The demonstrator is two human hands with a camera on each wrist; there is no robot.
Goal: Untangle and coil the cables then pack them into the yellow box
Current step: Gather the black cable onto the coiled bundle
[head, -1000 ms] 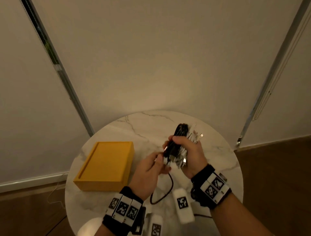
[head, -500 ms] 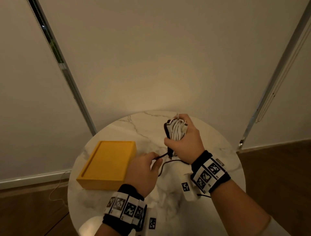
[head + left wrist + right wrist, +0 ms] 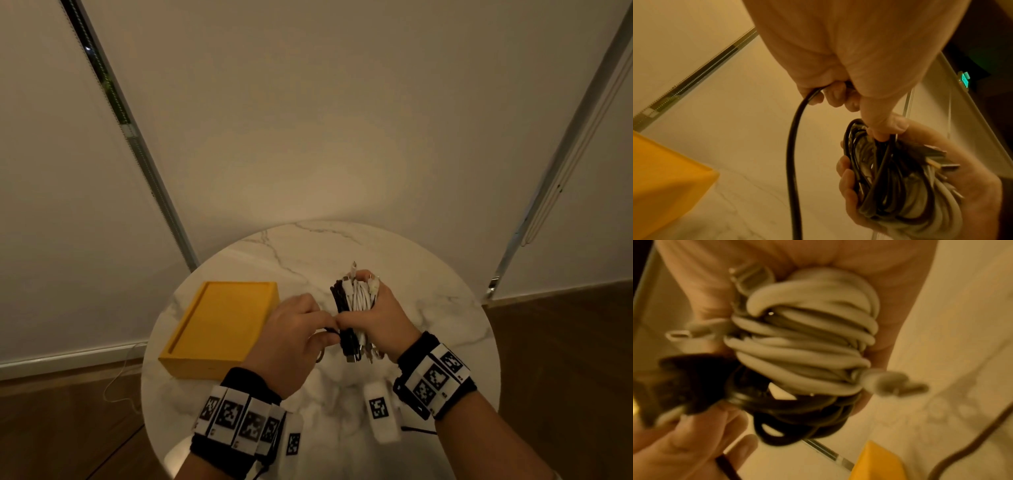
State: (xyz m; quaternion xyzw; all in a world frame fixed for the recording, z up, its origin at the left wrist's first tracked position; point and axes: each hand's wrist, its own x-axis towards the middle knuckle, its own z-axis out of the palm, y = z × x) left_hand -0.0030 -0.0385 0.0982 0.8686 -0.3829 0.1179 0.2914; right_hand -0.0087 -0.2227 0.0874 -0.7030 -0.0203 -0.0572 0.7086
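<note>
Above the round marble table [image 3: 428,274], my right hand [image 3: 383,318] grips a bundle of coiled cables [image 3: 356,301], white loops beside black loops, plug ends sticking out at top and bottom. The right wrist view shows the white coils [image 3: 807,344] over the black coils [image 3: 797,415] in the palm. My left hand [image 3: 298,329] pinches the loose black cable [image 3: 793,162] right at the bundle's side; that cable hangs down from its fingers [image 3: 830,95]. The yellow box [image 3: 219,325] lies on the table to the left, its top facing up.
White tagged devices [image 3: 380,411] lie on the table near my wrists, with a thin black lead [image 3: 418,430] beside them. Pale blinds and metal window frames [image 3: 137,147] stand behind the table. A thin wire [image 3: 120,373] trails on the wooden floor at left.
The left hand has moved up and right to meet the bundle, taking up the slack black cable. The right hand has turned the bundle, white loops now facing me.
</note>
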